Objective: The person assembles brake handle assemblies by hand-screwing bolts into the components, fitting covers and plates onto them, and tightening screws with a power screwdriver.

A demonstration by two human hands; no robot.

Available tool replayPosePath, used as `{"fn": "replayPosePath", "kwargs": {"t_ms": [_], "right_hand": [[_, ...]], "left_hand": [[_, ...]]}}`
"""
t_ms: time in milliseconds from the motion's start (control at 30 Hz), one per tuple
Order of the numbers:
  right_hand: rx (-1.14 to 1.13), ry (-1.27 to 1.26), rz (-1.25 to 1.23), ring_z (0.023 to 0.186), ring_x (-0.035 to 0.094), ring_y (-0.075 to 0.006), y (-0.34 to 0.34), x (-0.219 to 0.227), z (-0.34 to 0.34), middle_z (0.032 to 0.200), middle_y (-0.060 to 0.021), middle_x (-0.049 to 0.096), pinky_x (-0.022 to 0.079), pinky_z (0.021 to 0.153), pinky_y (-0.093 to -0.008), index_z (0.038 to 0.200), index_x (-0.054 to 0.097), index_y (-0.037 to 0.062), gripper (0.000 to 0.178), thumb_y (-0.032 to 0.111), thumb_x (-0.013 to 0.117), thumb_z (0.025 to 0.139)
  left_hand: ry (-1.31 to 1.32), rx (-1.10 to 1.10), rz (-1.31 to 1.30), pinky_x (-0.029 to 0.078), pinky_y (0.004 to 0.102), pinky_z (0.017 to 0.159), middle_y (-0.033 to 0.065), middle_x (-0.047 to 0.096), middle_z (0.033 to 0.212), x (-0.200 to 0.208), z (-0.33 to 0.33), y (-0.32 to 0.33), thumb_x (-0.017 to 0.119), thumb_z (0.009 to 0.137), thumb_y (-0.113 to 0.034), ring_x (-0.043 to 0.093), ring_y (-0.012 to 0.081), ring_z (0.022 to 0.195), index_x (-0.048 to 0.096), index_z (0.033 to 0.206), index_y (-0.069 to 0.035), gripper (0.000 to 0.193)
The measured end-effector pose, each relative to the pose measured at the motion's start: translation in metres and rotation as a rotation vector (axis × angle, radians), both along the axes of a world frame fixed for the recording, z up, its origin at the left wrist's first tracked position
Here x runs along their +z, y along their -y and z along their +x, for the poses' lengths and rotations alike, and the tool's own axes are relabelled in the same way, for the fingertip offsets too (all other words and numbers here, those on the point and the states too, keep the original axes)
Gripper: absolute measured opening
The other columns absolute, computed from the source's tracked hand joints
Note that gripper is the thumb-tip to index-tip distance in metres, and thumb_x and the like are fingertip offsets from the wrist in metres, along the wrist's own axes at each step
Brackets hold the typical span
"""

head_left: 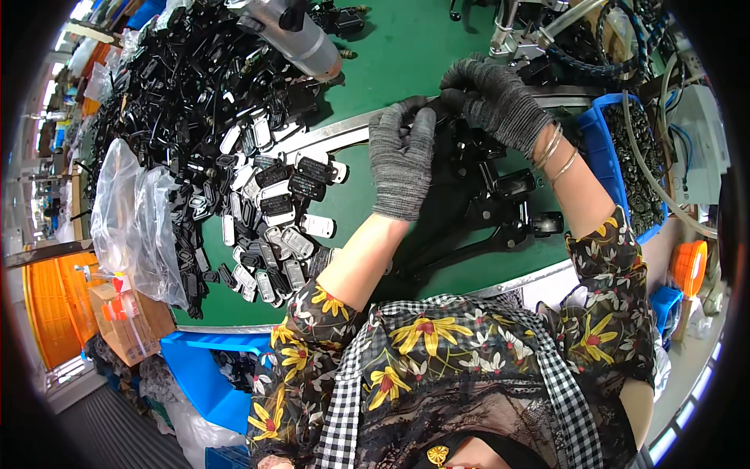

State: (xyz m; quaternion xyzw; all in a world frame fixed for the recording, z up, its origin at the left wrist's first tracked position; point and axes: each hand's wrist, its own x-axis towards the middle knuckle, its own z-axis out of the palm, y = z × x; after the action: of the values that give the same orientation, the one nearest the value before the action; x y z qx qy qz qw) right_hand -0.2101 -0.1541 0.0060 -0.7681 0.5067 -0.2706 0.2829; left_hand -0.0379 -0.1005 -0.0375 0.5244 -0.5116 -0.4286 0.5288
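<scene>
Both of my hands wear grey knitted gloves and meet above the green bench (391, 62), near a metal strip (344, 134). My left hand (402, 156) has its fingers curled and closed at a small black part (444, 111), mostly hidden between the gloves. My right hand (496, 102) is bent over the same spot, thumb and fingers pressed together; what they pinch I cannot make out. Just below the hands stands a black fixture (500, 191) with rollers or knobs and a long lever. Left of my left hand lie several flat black and silver rectangular pieces (293, 187).
A large heap of black parts with cables (195, 86) covers the bench's left. A grey cylindrical tool (293, 39) hangs over the back. At right sits a blue bin (605, 148) of small dark parts. Clear plastic bags (133, 219) and a cardboard box (133, 320) are at left.
</scene>
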Motion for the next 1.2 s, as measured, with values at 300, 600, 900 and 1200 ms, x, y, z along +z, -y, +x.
{"fn": "replayPosePath", "kwargs": {"t_ms": [300,600,900,1200], "right_hand": [[-0.002,-0.274,-0.427,0.096,0.061,-0.0344,-0.037,0.047,0.06,0.099,-0.0162,0.063,0.048,0.084,-0.043,0.105,0.062,0.0068,0.021,0.021,0.061,0.089],[0.46,-0.647,-0.155,0.104,0.057,-0.0325,-0.024,-0.007,0.189,0.114,-0.0159,0.054,0.047,0.093,-0.0402,0.122,0.052,0.0048,0.05,0.019,0.073,0.079],[0.442,-0.661,-0.305,0.1,0.057,-0.034,-0.028,-0.02,0.172,0.103,-0.0177,0.057,0.046,0.089,-0.0428,0.108,0.056,0.0024,0.028,0.012,0.061,0.082],[0.437,-0.492,-0.311,0.088,0.061,-0.0324,-0.045,0.002,0.142,0.09,-0.0146,0.061,0.049,0.081,-0.0428,0.106,0.057,0.0049,0.022,0.013,0.061,0.085]], "left_hand": [[0.312,0.042,-0.16,0.049,0.0322,0.078,0.0104,0.063,0.095,0.02,0.046,-0.031,0.066,0.087,-0.014,0.058,0.0205,0.087,0.064,0.106,-0.003,0.022],[0.636,0.302,-0.049,0.046,0.0398,0.084,0.0137,0.062,0.092,0.018,0.193,-0.091,0.069,0.082,-0.01,0.056,0.0318,0.095,0.067,0.095,-0.007,0.013],[1.374,0.574,-0.206,0.038,0.0494,0.1,0.0211,0.052,0.125,-0.016,0.341,-0.046,0.071,0.081,-0.037,0.048,0.0394,0.117,0.055,0.13,-0.015,0.056],[1.298,0.678,0.291,0.034,0.0486,0.107,0.0233,0.049,0.134,-0.021,0.332,-0.037,0.063,0.08,-0.058,0.047,0.0395,0.124,0.051,0.134,-0.018,0.069]]}}
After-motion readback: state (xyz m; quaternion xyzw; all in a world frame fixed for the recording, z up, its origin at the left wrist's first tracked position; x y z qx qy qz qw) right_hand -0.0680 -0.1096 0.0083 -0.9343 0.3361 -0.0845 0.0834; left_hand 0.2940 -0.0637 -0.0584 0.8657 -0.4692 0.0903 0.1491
